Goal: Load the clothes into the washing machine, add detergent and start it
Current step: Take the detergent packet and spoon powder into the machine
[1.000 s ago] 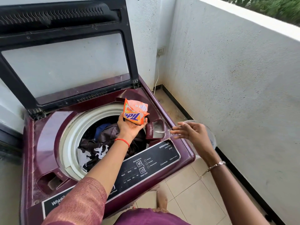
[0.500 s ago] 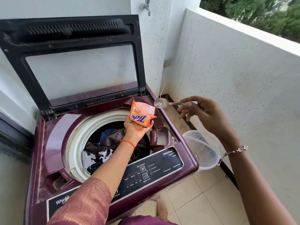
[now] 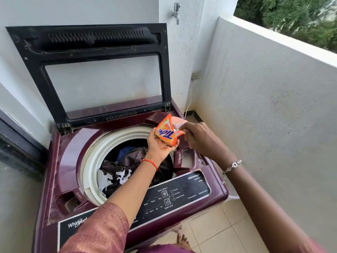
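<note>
Orange Tide packet (image 3: 166, 133) is being gripped by left hand (image 3: 160, 147), right hand (image 3: 198, 138) grip unclear at its mouth; clothes (image 3: 131, 162) loaded, detergent pending.

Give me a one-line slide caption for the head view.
Left hand holds the Tide packet over the loaded drum; right hand at its open top.

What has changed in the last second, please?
The right hand carried the spoon up from the detergent tray to the mouth of the packet, where the spoon is hidden. The left hand holds the packet as before; clothes and lid unchanged.
</note>
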The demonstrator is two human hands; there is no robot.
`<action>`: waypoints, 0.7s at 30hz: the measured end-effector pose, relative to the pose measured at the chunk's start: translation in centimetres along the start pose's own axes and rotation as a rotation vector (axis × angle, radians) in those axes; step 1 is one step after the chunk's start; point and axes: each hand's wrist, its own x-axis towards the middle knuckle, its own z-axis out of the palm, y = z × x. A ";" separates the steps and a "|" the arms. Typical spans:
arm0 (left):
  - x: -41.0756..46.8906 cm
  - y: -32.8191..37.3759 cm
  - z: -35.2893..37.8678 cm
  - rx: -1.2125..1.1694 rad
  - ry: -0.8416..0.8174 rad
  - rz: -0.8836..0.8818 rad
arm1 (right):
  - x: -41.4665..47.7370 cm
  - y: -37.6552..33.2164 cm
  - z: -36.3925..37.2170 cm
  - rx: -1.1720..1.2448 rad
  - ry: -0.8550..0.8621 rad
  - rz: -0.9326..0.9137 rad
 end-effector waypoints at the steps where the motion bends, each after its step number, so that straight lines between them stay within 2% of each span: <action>1: 0.0 0.1 0.0 0.015 -0.012 0.000 | 0.0 -0.3 0.1 0.074 0.006 0.016; 4: 0.0 0.4 0.3 0.067 -0.039 -0.005 | 0.2 -0.7 0.6 0.326 0.005 0.111; 10: -0.3 1.0 0.5 -0.028 -0.042 0.011 | 0.1 0.0 2.2 1.031 0.192 0.456; 13: -0.1 1.1 0.6 -0.059 -0.061 0.017 | 0.1 -0.3 2.2 1.323 0.264 0.543; 16: 0.2 1.2 0.6 -0.071 -0.082 0.025 | 0.5 -0.2 2.2 1.484 0.303 0.579; 21: 0.3 1.9 0.6 -0.095 -0.080 0.050 | 0.4 0.4 1.7 1.568 0.306 0.544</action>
